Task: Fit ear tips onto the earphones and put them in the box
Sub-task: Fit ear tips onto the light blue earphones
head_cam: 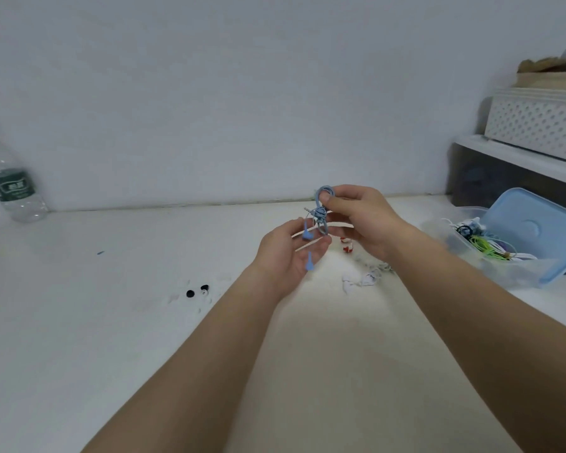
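A white table (111, 322) stands against a plain white wall. Far on the left is a clear plastic water bottle (12, 188) with a dark green label. The label has white writing, but it is too blurry to read. Near the middle of the table lie two small round black ear tips (190, 293), close together, and a tiny blue speck (100, 253) sits farther left. Above the table, the right hand (356, 217) pinches a light blue wired earphone set (321, 210) by its cable, which is wound into a small loop. Thumb and fingers are curled round the top of that loop. The left hand (285, 256) is just below it, palm turned up and fingers stretched out quite straight. The two blue ear pieces dangle in front of this hand, and it grips nothing. The hands hide part of the table behind them. Peeking out under the right hand are red and white earbuds (347, 245), and near them lies a tangled white earphone set (366, 276). On the right is a clear plastic box (520, 269) with a light blue lid (536, 230) leaning on it. Inside are green, white and black cables (484, 243). Behind the box is a dark drawer case (504, 178) with a white woven basket (536, 125) on top.
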### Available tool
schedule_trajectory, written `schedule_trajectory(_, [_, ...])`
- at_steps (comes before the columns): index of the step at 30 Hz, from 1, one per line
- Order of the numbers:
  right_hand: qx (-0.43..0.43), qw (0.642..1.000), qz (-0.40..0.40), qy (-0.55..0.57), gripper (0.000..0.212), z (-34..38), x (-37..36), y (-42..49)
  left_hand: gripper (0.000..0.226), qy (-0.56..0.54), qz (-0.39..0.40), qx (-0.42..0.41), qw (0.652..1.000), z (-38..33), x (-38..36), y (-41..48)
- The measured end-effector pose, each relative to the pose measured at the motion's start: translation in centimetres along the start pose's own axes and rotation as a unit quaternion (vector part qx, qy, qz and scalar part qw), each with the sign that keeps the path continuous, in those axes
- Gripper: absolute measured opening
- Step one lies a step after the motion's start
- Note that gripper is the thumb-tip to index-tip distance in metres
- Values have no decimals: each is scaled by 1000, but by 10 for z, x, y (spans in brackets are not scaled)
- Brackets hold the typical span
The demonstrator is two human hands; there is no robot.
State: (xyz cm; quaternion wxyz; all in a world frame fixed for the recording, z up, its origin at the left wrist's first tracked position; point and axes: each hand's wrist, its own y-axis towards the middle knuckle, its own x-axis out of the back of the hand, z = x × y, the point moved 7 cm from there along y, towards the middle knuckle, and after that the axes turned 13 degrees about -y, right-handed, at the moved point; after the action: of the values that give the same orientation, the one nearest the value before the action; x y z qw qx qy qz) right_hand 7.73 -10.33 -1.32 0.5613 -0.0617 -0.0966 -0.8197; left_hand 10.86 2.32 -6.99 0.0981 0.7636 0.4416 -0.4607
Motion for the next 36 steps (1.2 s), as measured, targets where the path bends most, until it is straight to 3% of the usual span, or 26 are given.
schedule_trajectory(4, [4,1000,3,-14,10,-1,-10,-6,10,54,-6,-18,998,-19,14,-13])
schedule_trajectory(10, [6,994,4,-107,6,-16,-32,-16,17,167,-30,-99,981,-42,50,-31])
schedule_trajectory(14, [70,949,16,-308,8,-23,-47,-23,23,271,-45,-163,947,-49,68,-42])
schedule_trajectory(17, [80,923,26,-375,8,-26,-56,-26,23,326,-56,-196,923,-57,68,-48])
schedule_trajectory(19, [102,911,25,-399,21,-22,-63,-28,21,328,-52,-196,923,-59,67,-47])
schedule_trajectory(21, [131,916,44,-376,29,-13,-72,-32,20,313,-46,-191,929,-61,66,-46])
schedule_trajectory(24, [139,933,84,-322,26,-9,-85,-33,19,261,-29,-174,949,-64,65,-45])
schedule_trajectory(30, [114,971,20,-209,6,-19,-87,-15,19,197,7,-110,974,-80,67,-40])
schedule_trajectory(33, [79,987,10,-137,8,-24,-93,-10,18,290,-12,-133,948,-105,75,-39])
schedule_trajectory(36, [39,998,16,-50,10,-27,-100,-7,15,398,-66,-206,891,-137,87,-39])
